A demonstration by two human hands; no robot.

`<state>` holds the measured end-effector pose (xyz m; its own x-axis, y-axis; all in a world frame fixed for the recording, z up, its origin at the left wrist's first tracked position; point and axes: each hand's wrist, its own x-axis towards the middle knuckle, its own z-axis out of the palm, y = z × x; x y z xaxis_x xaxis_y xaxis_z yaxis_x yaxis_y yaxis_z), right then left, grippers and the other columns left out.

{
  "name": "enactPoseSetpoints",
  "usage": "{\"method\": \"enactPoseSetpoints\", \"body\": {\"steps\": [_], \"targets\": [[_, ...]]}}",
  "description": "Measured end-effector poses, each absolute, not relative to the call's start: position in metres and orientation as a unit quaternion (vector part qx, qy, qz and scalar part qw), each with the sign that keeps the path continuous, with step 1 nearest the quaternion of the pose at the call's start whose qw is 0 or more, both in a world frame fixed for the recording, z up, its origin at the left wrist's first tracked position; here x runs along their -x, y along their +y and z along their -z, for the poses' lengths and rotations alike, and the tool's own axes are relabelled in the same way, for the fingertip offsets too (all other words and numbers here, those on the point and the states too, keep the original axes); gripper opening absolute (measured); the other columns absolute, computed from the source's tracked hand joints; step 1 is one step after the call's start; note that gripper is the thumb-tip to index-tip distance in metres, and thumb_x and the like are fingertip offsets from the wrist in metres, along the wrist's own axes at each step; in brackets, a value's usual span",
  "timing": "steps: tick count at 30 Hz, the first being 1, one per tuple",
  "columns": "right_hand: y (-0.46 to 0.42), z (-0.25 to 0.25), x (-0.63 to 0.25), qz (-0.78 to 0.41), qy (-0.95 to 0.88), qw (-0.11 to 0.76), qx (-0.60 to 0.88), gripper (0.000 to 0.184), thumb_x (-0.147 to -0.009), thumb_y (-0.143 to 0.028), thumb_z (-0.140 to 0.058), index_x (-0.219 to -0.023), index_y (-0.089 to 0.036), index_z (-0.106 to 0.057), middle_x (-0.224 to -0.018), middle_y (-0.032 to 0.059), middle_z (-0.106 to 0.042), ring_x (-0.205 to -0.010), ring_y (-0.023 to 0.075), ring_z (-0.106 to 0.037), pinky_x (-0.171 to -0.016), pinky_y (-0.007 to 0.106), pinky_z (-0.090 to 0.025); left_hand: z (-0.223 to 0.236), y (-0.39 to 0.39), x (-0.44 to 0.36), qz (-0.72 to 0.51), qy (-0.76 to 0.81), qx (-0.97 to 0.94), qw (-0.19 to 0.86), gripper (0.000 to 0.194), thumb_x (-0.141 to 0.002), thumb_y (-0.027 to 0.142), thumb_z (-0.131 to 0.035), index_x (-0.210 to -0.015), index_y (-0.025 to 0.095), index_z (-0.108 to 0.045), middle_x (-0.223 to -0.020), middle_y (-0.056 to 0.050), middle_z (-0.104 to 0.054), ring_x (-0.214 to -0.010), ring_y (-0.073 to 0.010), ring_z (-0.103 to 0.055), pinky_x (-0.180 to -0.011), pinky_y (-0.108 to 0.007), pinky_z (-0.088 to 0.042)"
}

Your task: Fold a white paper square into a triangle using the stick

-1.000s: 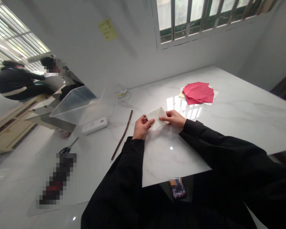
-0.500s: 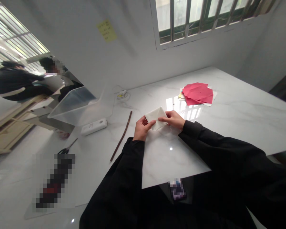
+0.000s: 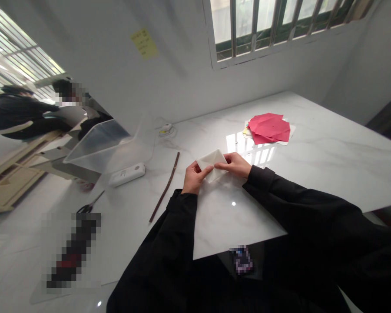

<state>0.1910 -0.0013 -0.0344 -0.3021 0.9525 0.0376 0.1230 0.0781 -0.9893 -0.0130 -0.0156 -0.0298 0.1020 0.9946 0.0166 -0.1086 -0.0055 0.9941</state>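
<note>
A folded piece of white paper (image 3: 211,159) is held between my two hands, just above the marbled white table (image 3: 228,226). My left hand (image 3: 194,177) grips its left side, the thumb lying over the front near the middle. On the right side, my right hand (image 3: 236,165) pinches the paper, with its thumb tip close to the left one. Crease lines run toward the paper's centre. The fingers behind the sheet are mostly hidden. Left of my left hand lies a thin dark brown strip (image 3: 165,187).
Red paper sheets (image 3: 270,128) lie on other papers at the back right. Toward the left are a white oblong device (image 3: 127,174), a clear plastic bin (image 3: 97,148), scissors (image 3: 90,204) and a blurred-out dark object (image 3: 73,252). A yellow note (image 3: 144,43) sticks to the wall. Two people sit far left.
Both hands keep hold of the white paper, with only a slight shift of the thumbs and paper. The whole view has moved a little.
</note>
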Motion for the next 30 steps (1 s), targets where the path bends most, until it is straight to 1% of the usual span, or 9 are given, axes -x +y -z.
{"method": "enactPoseSetpoints", "body": {"steps": [5, 9, 12, 14, 15, 18, 19, 23, 30], "targets": [[-0.003, 0.029, -0.191, -0.443, -0.678, 0.378, 0.449, 0.037, -0.088, -0.052, -0.077, -0.096, -0.017, -0.082, -0.083, 0.0047, -0.078, -0.076, 0.0197, -0.068, -0.064, 0.026, -0.048, 0.032, -0.014, 0.015, -0.502, 0.448, -0.497, 0.548, 0.064, -0.055, 0.045, -0.101, -0.106, 0.013, -0.077, -0.097, -0.01, -0.081, -0.089, -0.0258, -0.076, -0.084, -0.036, -0.059], [-0.001, 0.011, -0.208, -0.269, -0.73, 0.348, 0.522, 0.042, -0.094, -0.06, -0.071, -0.086, -0.019, -0.079, -0.078, 0.0052, -0.075, -0.074, 0.0195, -0.067, -0.071, 0.029, -0.045, 0.031, -0.011, 0.016, -0.517, 0.448, -0.477, 0.552, 0.064, -0.054, 0.043, -0.101, -0.106, 0.013, -0.077, -0.095, -0.009, -0.081, -0.088, -0.025, -0.076, -0.083, -0.036, -0.059], [0.005, -0.001, -0.236, -0.157, -0.722, 0.312, 0.598, 0.035, -0.098, -0.052, -0.069, -0.098, -0.019, -0.08, -0.087, 0.0081, -0.079, -0.081, 0.0225, -0.07, -0.075, 0.032, -0.046, 0.031, -0.01, 0.017, -0.53, 0.456, -0.455, 0.552, 0.064, -0.051, 0.041, -0.102, -0.103, 0.014, -0.075, -0.096, -0.008, -0.081, -0.089, -0.0243, -0.076, -0.085, -0.036, -0.059], [0.008, -0.005, -0.256, -0.12, -0.711, 0.255, 0.645, 0.03, -0.095, -0.044, -0.073, -0.11, -0.018, -0.079, -0.097, 0.0099, -0.08, -0.088, 0.0254, -0.072, -0.079, 0.033, -0.048, 0.031, -0.01, 0.017, -0.536, 0.461, -0.445, 0.549, 0.064, -0.051, 0.042, -0.102, -0.101, 0.014, -0.075, -0.097, -0.009, -0.081, -0.09, -0.0241, -0.076, -0.088, -0.037, -0.06], [0.009, -0.005, -0.265, -0.107, -0.704, 0.218, 0.667, 0.036, -0.092, -0.043, -0.077, -0.116, -0.016, -0.079, -0.101, 0.0118, -0.08, -0.093, 0.028, -0.073, -0.081, 0.035, -0.05, 0.031, -0.01, 0.017, -0.539, 0.462, -0.443, 0.548, 0.063, -0.051, 0.043, -0.101, -0.101, 0.014, -0.075, -0.099, -0.009, -0.081, -0.091, -0.0241, -0.076, -0.089, -0.037, -0.06], [0.009, -0.003, -0.283, -0.104, -0.684, 0.136, 0.709, 0.057, -0.079, -0.047, -0.088, -0.123, -0.012, -0.077, -0.107, 0.0165, -0.08, -0.102, 0.0342, -0.074, -0.083, 0.038, -0.053, 0.032, -0.01, 0.017, -0.539, 0.461, -0.443, 0.548, 0.062, -0.053, 0.044, -0.101, -0.101, 0.015, -0.075, -0.1, -0.009, -0.081, -0.093, -0.0248, -0.076, -0.092, -0.039, -0.059], [0.009, -0.001, -0.285, -0.112, -0.68, 0.122, 0.714, 0.053, -0.079, -0.043, -0.089, -0.12, -0.012, -0.078, -0.105, 0.0166, -0.08, -0.102, 0.034, -0.074, -0.083, 0.038, -0.054, 0.032, -0.011, 0.016, -0.539, 0.46, -0.444, 0.549, 0.062, -0.054, 0.044, -0.101, -0.102, 0.015, -0.075, -0.1, -0.009, -0.081, -0.094, -0.0251, -0.077, -0.092, -0.039, -0.059], [0.012, 0.003, -0.285, -0.138, -0.684, 0.125, 0.706, 0.012, -0.083, -0.018, -0.081, -0.095, -0.016, -0.084, -0.093, 0.0134, -0.081, -0.093, 0.0284, -0.076, -0.082, 0.034, -0.053, 0.032, -0.011, 0.016, -0.539, 0.459, -0.439, 0.553, 0.061, -0.054, 0.043, -0.1, -0.101, 0.015, -0.075, -0.101, -0.01, -0.081, -0.094, -0.0257, -0.077, -0.092, -0.04, -0.059], [0.016, 0.001, -0.288, -0.17, -0.711, 0.141, 0.667, 0.017, -0.081, -0.009, -0.076, -0.092, -0.017, -0.086, -0.085, 0.0076, -0.081, -0.082, 0.0218, -0.074, -0.076, 0.028, -0.053, 0.03, -0.012, 0.015, -0.542, 0.456, -0.43, 0.56, 0.061, -0.052, 0.041, -0.101, -0.101, 0.014, -0.076, -0.101, -0.009, -0.082, -0.094, -0.0243, -0.076, -0.092, -0.038, -0.059]]}}
